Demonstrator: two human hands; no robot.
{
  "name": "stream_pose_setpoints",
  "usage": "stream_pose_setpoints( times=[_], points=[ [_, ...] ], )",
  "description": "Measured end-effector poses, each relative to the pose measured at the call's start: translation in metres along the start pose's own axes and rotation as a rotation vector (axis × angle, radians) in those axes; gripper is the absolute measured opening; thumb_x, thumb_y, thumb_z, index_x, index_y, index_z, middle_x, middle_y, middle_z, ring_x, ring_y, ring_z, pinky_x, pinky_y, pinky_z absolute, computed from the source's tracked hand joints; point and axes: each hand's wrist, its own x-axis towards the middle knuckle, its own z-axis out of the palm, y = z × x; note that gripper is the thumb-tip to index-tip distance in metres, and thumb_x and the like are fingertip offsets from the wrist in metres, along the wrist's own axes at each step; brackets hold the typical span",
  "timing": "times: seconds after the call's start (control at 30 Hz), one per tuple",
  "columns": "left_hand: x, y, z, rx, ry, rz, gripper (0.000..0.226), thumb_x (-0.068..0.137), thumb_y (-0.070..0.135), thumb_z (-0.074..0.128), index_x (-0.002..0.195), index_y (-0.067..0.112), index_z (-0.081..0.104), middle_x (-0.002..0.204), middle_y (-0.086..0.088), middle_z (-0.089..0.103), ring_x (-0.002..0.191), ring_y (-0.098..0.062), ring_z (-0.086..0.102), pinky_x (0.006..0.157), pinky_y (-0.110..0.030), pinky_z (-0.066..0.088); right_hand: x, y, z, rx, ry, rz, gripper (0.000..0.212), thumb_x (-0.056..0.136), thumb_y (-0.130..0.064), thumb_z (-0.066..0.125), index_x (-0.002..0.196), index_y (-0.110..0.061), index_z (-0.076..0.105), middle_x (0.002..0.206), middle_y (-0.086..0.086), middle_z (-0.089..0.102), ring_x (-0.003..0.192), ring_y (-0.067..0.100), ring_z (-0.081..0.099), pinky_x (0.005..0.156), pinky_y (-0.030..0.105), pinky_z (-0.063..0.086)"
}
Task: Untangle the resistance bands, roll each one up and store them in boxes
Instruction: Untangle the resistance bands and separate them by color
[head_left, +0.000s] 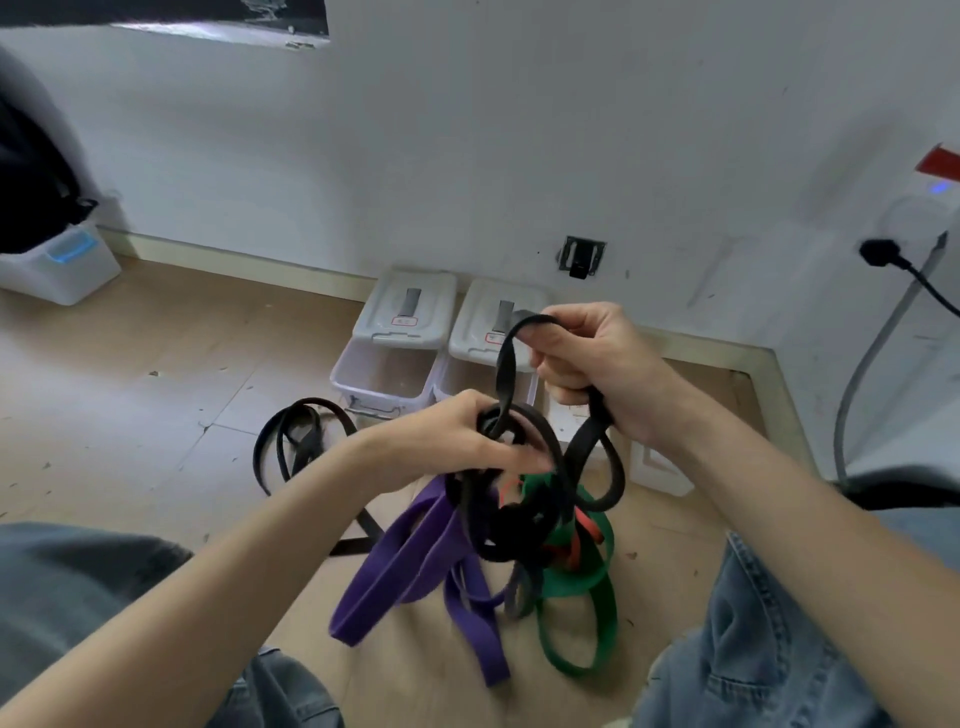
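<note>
Head view: the right hand (597, 364) curls tight round a black band (506, 379), its loop running steeply down to the knot (511, 512) just under the left hand (467, 439), whose fingers pinch the black strands there. Purple band (395, 577), green band (582, 623) and a red one (587, 535) hang from the knot. One more black band (296, 441) lies on the floor. Two boxes (384, 384) stand open behind.

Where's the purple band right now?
In the head view, the purple band hangs low at centre from the tangle gripped by the left hand, left of the green band.
</note>
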Motion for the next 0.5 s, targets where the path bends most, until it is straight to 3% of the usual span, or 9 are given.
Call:
stream_pose_setpoints(
  times=[0.07,0.17,0.27,0.37,0.43,0.5],
  points=[
    [0.000,0.000,0.000,-0.126,0.020,0.031,0.021,0.082,0.022,0.069,0.099,0.009,0.069,0.077,0.005,0.070,0.079,-0.009,0.067,0.068,-0.016,0.051,0.001,0.000,0.000,0.054,0.066,-0.014,0.027,0.079,-0.028,0.064,0.056,-0.015,0.059,0.041,-0.009,0.031,0.037,0.007,0.021,0.038,0.020,0.021],
    [0.001,0.000,0.003,-0.348,0.010,0.050,0.025,0.078,0.031,0.068,0.094,0.011,0.066,0.098,-0.014,0.068,0.096,-0.027,0.066,0.085,-0.036,0.055,0.002,0.001,0.003,0.036,0.186,-0.034,0.035,0.085,-0.031,0.060,0.053,-0.016,0.055,0.039,-0.011,0.029,0.036,0.008,0.020,0.038,0.018,0.022],
    [0.002,0.002,0.005,-0.408,-0.060,0.043,0.016,0.081,0.018,0.068,0.095,0.013,0.062,0.092,-0.006,0.069,0.090,-0.021,0.067,0.076,-0.028,0.055,0.003,0.006,0.007,-0.024,0.253,-0.037,0.042,0.094,-0.027,0.054,0.054,-0.013,0.051,0.039,-0.009,0.027,0.038,0.010,0.019,0.037,0.017,0.022],
    [-0.001,0.002,-0.004,-0.143,0.017,-0.004,0.019,0.079,0.017,0.072,0.093,0.025,0.061,0.084,0.008,0.069,0.084,-0.007,0.067,0.072,-0.019,0.053,0.002,0.000,-0.002,-0.173,0.226,-0.035,0.040,0.093,-0.023,0.055,0.055,-0.013,0.055,0.039,-0.010,0.032,0.035,0.007,0.023,0.036,0.016,0.024],
    [-0.006,-0.001,-0.019,0.158,0.220,-0.028,0.022,0.077,0.021,0.074,0.091,0.031,0.060,0.079,0.011,0.066,0.073,0.005,0.063,0.061,-0.011,0.049,0.000,-0.011,-0.018,-0.424,0.206,-0.052,0.032,0.088,-0.019,0.063,0.056,-0.016,0.060,0.039,-0.011,0.039,0.036,0.004,0.030,0.038,0.013,0.026],
    [-0.013,-0.006,-0.037,0.254,0.413,-0.068,0.022,0.074,0.025,0.076,0.092,0.027,0.063,0.071,0.013,0.064,0.064,0.006,0.060,0.052,-0.011,0.045,-0.002,-0.018,-0.030,-0.696,0.139,-0.029,0.025,0.081,-0.021,0.071,0.057,-0.022,0.064,0.040,-0.012,0.046,0.038,0.001,0.036,0.040,0.010,0.028]
  ],
)
